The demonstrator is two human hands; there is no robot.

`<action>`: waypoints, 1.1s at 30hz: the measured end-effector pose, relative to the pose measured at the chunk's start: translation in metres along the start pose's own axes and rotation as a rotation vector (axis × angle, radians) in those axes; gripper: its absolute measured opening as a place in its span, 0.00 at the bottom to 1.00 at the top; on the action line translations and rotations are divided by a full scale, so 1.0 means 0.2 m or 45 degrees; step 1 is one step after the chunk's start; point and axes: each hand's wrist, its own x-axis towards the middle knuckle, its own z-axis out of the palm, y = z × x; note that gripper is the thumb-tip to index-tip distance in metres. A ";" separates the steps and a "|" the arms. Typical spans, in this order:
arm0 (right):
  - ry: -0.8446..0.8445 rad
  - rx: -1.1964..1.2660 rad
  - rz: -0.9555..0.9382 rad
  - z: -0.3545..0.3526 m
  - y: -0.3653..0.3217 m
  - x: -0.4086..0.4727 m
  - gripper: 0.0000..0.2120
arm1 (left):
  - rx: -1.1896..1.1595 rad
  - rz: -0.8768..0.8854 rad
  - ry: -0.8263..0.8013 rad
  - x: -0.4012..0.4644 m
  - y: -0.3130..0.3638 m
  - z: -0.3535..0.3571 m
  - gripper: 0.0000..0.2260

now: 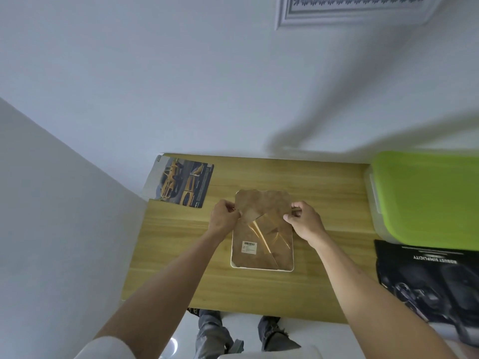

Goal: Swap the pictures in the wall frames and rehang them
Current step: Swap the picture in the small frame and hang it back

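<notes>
A white-rimmed picture frame (pixel 261 268) lies face down in the middle of the wooden table (pixel 181 255). Its brown backing board (pixel 261 203) is tilted up at the far end. My left hand (pixel 223 218) pinches the board's left edge and my right hand (pixel 303 221) pinches its right edge. A white barcode label (pixel 249 246) sits on the brown surface inside the frame. A picture of yellow cars (pixel 181 183) lies flat at the table's far left corner. A dark picture with white lettering (pixel 427 275) lies at the right.
A box with a green lid (pixel 427 195) stands at the table's far right. A grey-white framed picture (pixel 355 9) hangs on the wall above. White walls close in on the left and behind. My legs show below the table's near edge.
</notes>
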 end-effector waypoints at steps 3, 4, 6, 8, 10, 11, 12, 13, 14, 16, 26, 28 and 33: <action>-0.064 0.006 -0.010 -0.01 0.00 -0.01 0.17 | 0.043 0.034 -0.009 0.01 0.00 -0.02 0.08; -0.094 0.004 -0.013 -0.02 0.00 -0.02 0.19 | 0.051 0.043 -0.021 0.01 0.00 -0.03 0.07; -0.146 0.001 -0.022 -0.03 0.00 -0.02 0.24 | 0.054 0.049 -0.044 0.01 -0.01 -0.04 0.06; -0.219 -0.034 -0.045 -0.04 0.00 -0.02 0.32 | 0.053 0.055 -0.042 0.01 -0.02 -0.05 0.06; -0.304 -0.050 -0.059 -0.04 0.02 -0.03 0.40 | 0.035 0.076 -0.022 0.00 0.00 -0.06 0.05; -0.322 -0.050 -0.066 -0.04 0.03 -0.03 0.41 | 0.032 0.093 -0.013 -0.01 0.01 -0.07 0.06; -0.305 -0.046 -0.074 -0.05 0.04 -0.04 0.41 | 0.039 0.115 -0.010 -0.02 0.03 -0.06 0.08; -0.262 -0.027 -0.072 -0.07 0.04 -0.04 0.40 | 0.048 0.151 -0.015 -0.04 0.06 -0.06 0.11; -0.203 0.011 -0.072 -0.10 0.05 -0.05 0.39 | 0.062 0.191 -0.041 -0.05 0.08 -0.05 0.14; -0.049 0.088 -0.074 -0.18 0.06 -0.04 0.35 | 0.104 0.276 -0.155 -0.07 0.13 0.00 0.22; 0.339 -0.118 -0.062 -0.52 0.30 -0.03 0.22 | 0.381 0.475 -0.339 -0.17 0.33 0.57 0.27; 0.274 -0.145 -0.060 -0.54 0.35 -0.04 0.24 | 0.449 0.484 -0.351 -0.19 0.35 0.68 0.27; 0.277 -0.350 -0.104 -0.54 0.46 -0.04 0.23 | 0.702 0.530 -0.372 -0.20 0.34 0.85 0.31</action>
